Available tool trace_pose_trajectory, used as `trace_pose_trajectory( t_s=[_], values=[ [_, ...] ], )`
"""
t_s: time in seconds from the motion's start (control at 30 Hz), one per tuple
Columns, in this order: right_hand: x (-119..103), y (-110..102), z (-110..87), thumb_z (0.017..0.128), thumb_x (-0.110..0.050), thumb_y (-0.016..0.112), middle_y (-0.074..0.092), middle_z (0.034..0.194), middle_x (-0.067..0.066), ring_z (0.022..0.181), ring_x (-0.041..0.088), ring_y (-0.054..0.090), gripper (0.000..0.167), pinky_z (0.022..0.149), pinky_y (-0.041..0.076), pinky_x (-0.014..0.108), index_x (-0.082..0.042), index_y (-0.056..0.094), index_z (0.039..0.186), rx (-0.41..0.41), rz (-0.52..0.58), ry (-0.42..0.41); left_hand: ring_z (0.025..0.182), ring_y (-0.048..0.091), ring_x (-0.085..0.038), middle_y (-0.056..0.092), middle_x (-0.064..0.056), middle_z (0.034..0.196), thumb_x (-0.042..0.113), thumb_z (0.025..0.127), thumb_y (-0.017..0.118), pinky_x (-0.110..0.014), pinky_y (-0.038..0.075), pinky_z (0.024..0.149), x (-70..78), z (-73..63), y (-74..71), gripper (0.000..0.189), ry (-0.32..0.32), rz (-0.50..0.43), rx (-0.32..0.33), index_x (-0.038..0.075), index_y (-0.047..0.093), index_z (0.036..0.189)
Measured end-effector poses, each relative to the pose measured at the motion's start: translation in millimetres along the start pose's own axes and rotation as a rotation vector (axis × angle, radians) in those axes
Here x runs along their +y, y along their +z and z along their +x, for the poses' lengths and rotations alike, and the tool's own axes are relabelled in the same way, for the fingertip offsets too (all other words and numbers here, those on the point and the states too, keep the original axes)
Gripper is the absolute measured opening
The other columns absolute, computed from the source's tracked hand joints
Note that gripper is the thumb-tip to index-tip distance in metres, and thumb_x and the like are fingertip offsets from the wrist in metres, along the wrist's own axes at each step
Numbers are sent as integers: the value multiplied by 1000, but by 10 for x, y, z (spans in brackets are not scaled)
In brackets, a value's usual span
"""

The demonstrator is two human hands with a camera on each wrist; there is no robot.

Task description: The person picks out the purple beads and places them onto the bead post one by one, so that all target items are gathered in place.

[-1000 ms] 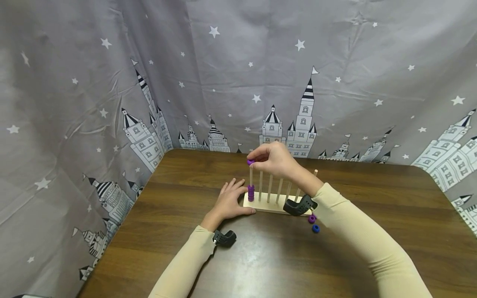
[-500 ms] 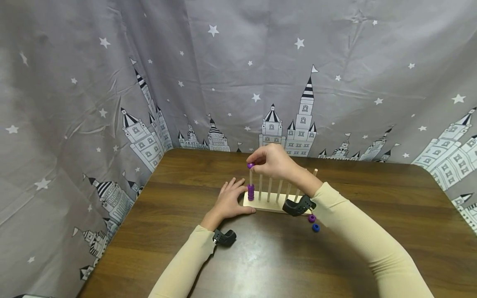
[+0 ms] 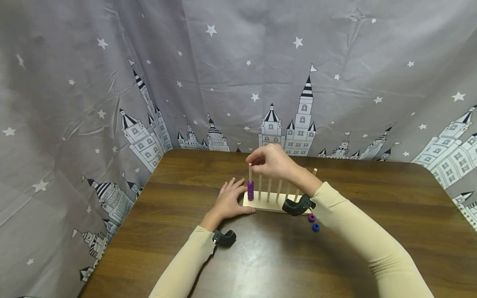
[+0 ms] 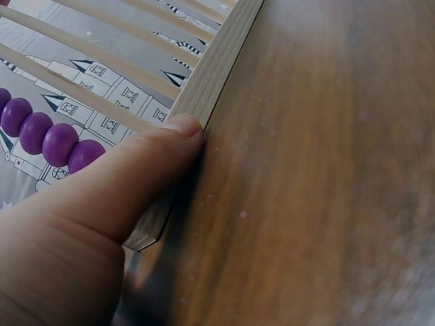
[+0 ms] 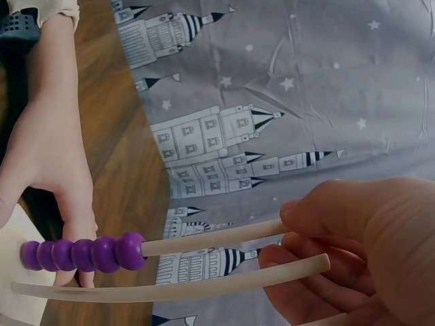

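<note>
A pale wooden pegboard [image 3: 266,203] carries several upright pegs. Stacked on its leftmost peg are several purple beads [image 3: 250,191], plain also in the right wrist view as a purple row [image 5: 83,255]. My right hand [image 3: 275,161] is at that peg's top, thumb and finger on either side of the tip with a slight gap and no bead between them. My left hand [image 3: 232,200] lies at the board's left end, fingers spread on the table. Its thumb [image 4: 146,163] rests against the board's front edge.
A purple bead [image 3: 311,217] and a blue bead [image 3: 316,227] lie on the brown wooden table [image 3: 275,256] by the board's right end, near the right forearm. A grey curtain [image 3: 223,74] with castles and stars hangs behind and at the left.
The purple bead that my right hand pinched at the peg's top has slid down onto the stack. My fingers have let go of it. The left hand has stayed still.
</note>
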State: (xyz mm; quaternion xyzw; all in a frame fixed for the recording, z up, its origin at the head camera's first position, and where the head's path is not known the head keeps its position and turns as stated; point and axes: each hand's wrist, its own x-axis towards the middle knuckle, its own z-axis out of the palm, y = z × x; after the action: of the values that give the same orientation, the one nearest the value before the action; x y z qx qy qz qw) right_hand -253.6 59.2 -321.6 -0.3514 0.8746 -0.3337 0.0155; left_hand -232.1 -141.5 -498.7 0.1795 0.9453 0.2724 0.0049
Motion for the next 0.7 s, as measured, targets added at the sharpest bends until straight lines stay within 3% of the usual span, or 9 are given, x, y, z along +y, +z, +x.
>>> trace_pose_trajectory(
  t_s=[0.27,0.43,0.57,0.7],
  values=[
    [10,0,-17,86,-9,73,79,106,13,95,25,77,23,85,63,33,-3,78,107,58,40,26,156,23,-44,42,-16,162,53,72,85,-62,12,128,-6,3,8,76,-1,0,0,16,65,135],
    [12,-45,-79,86,-9,75,79,106,15,92,25,76,22,83,63,33,-2,78,106,123,80,5,156,24,-44,42,-16,162,54,71,85,-62,12,128,-16,1,41,78,0,7,2,16,64,136],
    [27,-152,-181,85,-6,75,79,103,16,87,25,76,19,79,63,31,-1,78,103,188,61,-33,155,24,-44,42,-16,162,54,72,85,-62,12,128,4,-6,21,78,2,3,5,13,64,135],
    [100,-295,-336,86,-6,74,79,101,16,85,25,74,16,75,61,23,-1,79,101,232,36,-17,155,24,-44,42,-16,161,54,71,85,-62,11,128,20,-10,1,79,0,0,8,12,64,135]
  ],
)
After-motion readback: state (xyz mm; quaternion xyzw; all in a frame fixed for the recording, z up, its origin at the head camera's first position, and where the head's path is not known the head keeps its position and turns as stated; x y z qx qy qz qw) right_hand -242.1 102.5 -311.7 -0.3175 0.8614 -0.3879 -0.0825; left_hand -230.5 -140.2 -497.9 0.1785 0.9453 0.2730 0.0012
